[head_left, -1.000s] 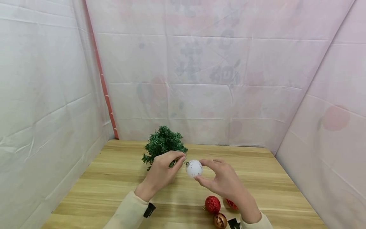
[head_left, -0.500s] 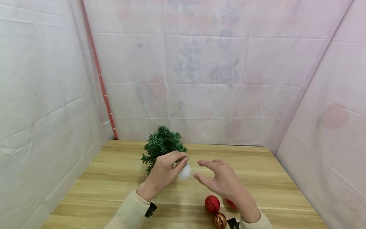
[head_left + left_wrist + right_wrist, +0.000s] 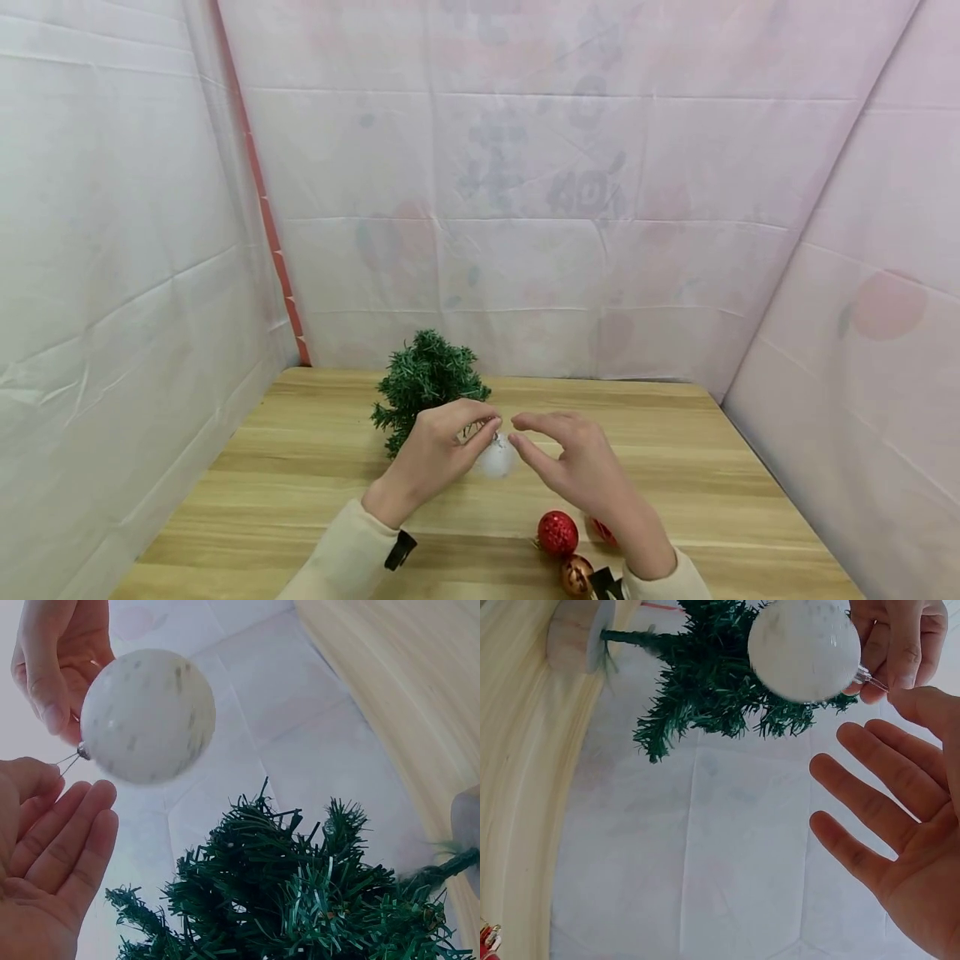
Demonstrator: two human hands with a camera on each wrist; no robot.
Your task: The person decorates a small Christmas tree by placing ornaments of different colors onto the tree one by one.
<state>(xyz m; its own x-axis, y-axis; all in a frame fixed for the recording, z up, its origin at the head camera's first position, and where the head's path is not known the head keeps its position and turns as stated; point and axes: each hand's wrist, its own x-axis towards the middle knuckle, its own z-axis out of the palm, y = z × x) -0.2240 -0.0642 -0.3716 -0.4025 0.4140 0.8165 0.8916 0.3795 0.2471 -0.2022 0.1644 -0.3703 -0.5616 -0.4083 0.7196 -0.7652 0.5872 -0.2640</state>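
A white speckled ball (image 3: 495,457) hangs by a thin loop from the pinched thumb and forefinger of my left hand (image 3: 431,454). In the left wrist view the ball (image 3: 148,716) has a metal cap with the loop running to the left fingertips. My right hand (image 3: 581,461) is close beside it, thumb and forefinger slightly apart; in the right wrist view its other fingers are spread and the ball (image 3: 804,649) is not in its grasp. Behind my left hand stands a small green artificial tree (image 3: 426,375), on a round wooden base (image 3: 576,636).
On the wooden table (image 3: 285,467), a red glittery ball (image 3: 557,533) and a bronze ball (image 3: 576,575) lie below my right hand. Another red ball (image 3: 604,532) is partly hidden by the right wrist. White cloth walls (image 3: 525,267) stand around the table.
My right hand has let go of the white ball, and its thumb and forefinger have drawn nearer each other and the left fingertips. The ball now hangs below my left fingers, which have shifted slightly right.
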